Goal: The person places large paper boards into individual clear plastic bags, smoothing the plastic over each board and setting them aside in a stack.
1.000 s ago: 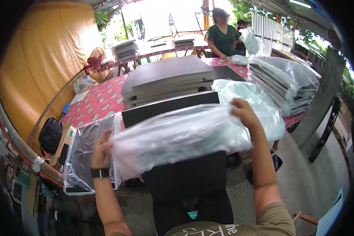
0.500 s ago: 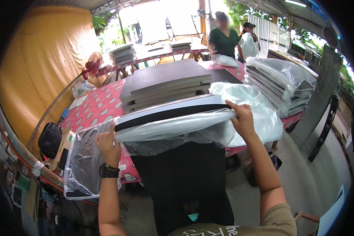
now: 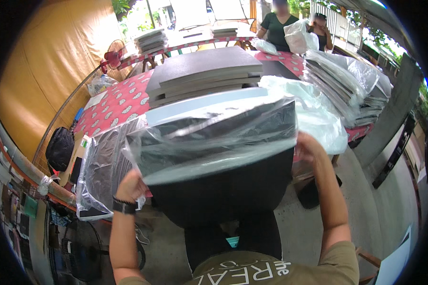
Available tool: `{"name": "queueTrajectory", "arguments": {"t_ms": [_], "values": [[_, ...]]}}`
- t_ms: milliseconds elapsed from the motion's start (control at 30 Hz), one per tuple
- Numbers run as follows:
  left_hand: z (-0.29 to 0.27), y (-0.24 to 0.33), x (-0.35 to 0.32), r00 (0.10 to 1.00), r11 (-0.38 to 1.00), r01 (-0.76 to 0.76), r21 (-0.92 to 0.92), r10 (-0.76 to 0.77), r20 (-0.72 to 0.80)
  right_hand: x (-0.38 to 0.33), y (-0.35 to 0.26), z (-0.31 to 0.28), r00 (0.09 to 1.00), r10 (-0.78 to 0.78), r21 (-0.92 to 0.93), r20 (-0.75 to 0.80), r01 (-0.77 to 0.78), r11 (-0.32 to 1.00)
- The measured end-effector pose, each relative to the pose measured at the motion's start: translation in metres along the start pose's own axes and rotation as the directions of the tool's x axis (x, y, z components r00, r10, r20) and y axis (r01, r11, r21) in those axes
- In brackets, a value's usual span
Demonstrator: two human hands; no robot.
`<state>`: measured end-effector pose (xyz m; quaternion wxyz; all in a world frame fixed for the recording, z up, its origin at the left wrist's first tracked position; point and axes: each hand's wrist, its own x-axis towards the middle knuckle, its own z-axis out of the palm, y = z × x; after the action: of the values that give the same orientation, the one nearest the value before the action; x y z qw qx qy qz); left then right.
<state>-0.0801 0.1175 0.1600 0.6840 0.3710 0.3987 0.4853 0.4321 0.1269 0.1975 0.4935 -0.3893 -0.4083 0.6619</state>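
My left hand [image 3: 130, 186] grips the lower left edge of a clear plastic bag [image 3: 214, 135]. My right hand [image 3: 308, 148] grips the bag's right edge. The bag is stretched open over the top of a large black flat panel [image 3: 223, 190] that stands on edge in front of me, tilted toward the camera. The panel's upper part sits inside the bag and its lower part hangs bare below. A black watch is on my left wrist.
A table with a red patterned cloth [image 3: 114, 102] carries a stack of dark grey panels [image 3: 199, 76], a bagged panel [image 3: 102, 166] at the left and bagged stacks [image 3: 347, 85] at the right. Two people [image 3: 280, 23] stand at the far end. A black backpack [image 3: 59, 147] hangs left.
The bag and panel have risen and tipped toward the camera. The bag's mouth has slid further down over the panel. Both hands dropped lower along the bag's edges.
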Motion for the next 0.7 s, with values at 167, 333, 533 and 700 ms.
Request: {"name": "queueTrajectory", "arguments": {"t_ms": [167, 333, 533, 700], "values": [[0.007, -0.055, -0.037, 0.982, 0.994, 0.033, -0.104, -0.051, -0.181, -0.039, 0.071, -0.016, 0.972, 0.052, 0.104, -0.230, -0.028, 0.994], [-0.022, -0.150, -0.080, 0.960, 0.993, 0.067, -0.097, -0.090, -0.266, -0.083, 0.149, -0.039, 0.948, 0.164, 0.200, -0.272, -0.111, 0.974], [-0.072, -0.286, -0.098, 0.941, 0.972, 0.220, 0.089, -0.187, -0.282, -0.116, 0.280, -0.078, 0.687, -0.045, -0.285, -0.726, -0.240, 0.928], [-0.149, -0.370, -0.058, 0.821, 0.835, 0.442, 0.327, -0.229, -0.523, -0.078, 0.358, -0.092, 0.602, -0.306, -0.592, -0.738, -0.358, 0.722]]}}
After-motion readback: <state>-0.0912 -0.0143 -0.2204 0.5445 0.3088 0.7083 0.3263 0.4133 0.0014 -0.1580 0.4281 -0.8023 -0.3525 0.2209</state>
